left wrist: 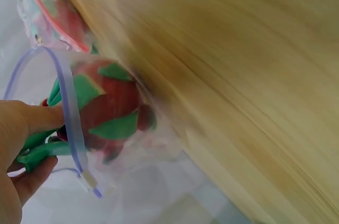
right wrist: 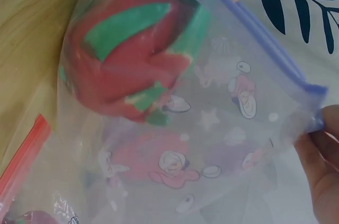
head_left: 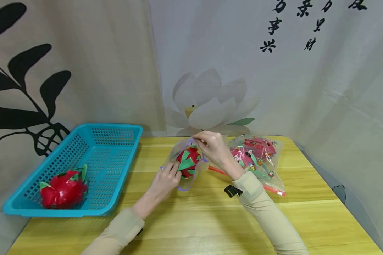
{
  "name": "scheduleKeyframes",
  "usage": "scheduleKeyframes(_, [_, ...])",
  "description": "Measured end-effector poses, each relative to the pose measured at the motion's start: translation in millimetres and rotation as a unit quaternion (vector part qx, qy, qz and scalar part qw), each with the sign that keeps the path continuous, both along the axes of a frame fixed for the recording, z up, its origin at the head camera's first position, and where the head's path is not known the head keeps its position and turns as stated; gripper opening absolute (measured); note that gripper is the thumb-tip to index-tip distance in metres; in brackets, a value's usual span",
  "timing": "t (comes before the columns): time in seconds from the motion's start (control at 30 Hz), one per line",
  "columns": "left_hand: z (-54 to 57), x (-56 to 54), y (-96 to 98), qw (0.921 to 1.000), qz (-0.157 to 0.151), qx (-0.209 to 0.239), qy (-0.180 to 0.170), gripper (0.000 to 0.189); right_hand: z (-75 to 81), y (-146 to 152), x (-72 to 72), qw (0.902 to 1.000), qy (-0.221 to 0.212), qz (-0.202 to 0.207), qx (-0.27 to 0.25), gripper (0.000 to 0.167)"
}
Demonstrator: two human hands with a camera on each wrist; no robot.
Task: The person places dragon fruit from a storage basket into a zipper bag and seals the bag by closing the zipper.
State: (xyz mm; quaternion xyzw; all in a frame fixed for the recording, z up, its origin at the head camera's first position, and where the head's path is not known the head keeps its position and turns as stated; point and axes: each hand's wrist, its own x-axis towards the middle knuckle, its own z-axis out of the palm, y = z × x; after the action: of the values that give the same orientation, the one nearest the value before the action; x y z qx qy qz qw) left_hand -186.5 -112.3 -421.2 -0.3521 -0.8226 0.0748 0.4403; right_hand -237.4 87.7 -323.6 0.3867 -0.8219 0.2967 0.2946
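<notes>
A red dragon fruit with green scales point(head_left: 189, 161) lies inside a clear zip bag point(left wrist: 68, 102) with a purple zip, whose mouth is spread apart. My left hand point(head_left: 167, 179) reaches in at that mouth and pinches the fruit's green leafy end point(left wrist: 39, 152) between thumb and fingers. At the bag's far upper edge, my right hand point(head_left: 212, 147) pinches a corner by the zip, seen in the right wrist view as fingertips point(right wrist: 312, 155) on the purple strip. Cartoon prints show on the bag's clear film.
A blue plastic basket point(head_left: 127, 166) stands at the left, with another dragon fruit point(head_left: 64, 189) in its near part. To the right of the hands lies a printed zip bag point(head_left: 258, 156) with a red zip and pink-red fruit inside. Behind the wooden table point(head_left: 191, 226) hangs a patterned cloth.
</notes>
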Motion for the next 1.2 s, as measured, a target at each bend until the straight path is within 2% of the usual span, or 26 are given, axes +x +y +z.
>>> scheduleKeyframes(0.17, [1.3, -2.7, 11.7, 0.9997, 0.020, 0.016, 0.004, 0.017, 0.0, -0.1, -0.4, 0.9999, 0.007, 0.009, -0.005, 0.012])
scheduleKeyframes(0.37, [0.6, -2.2, 20.9, 0.9993, 0.036, -0.012, 0.001, 0.023, 0.8, 2.7, -1.9, 0.9998, 0.009, -0.010, -0.015, 0.012])
scheduleKeyframes(0.53, [-1.9, -1.4, 24.8, 0.9962, 0.058, -0.064, -0.014, 0.058, 2.2, 7.2, -3.1, 0.9996, -0.004, -0.018, -0.019, 0.012])
scheduleKeyframes(0.6, [-2.6, -2.1, 26.2, 0.9939, 0.071, -0.084, -0.014, 0.066, 3.0, 7.9, -3.0, 0.9998, -0.006, -0.016, -0.013, 0.013])
scheduleKeyframes(0.73, [-2.7, -6.2, 29.7, 0.9927, 0.083, -0.088, 0.000, 0.047, 4.3, 8.1, -2.3, 0.9999, -0.003, -0.013, -0.003, 0.013])
scheduleKeyframes(0.9, [-2.3, -11.4, 32.4, 0.9931, 0.099, -0.064, 0.001, 0.027, 3.8, 10.1, -2.8, 0.9997, -0.002, -0.026, 0.000, 0.013])
scheduleKeyframes(1.07, [-1.0, -8.6, 31.2, 0.9905, 0.129, -0.047, -0.015, 0.028, 1.0, 11.9, -4.5, 0.9997, -0.004, -0.024, -0.002, 0.012])
scheduleKeyframes(1.2, [2.3, -5.5, 33.9, 0.9885, 0.142, -0.045, -0.022, 0.040, 0.3, 11.0, -5.0, 0.9999, 0.003, -0.016, -0.003, 0.012])
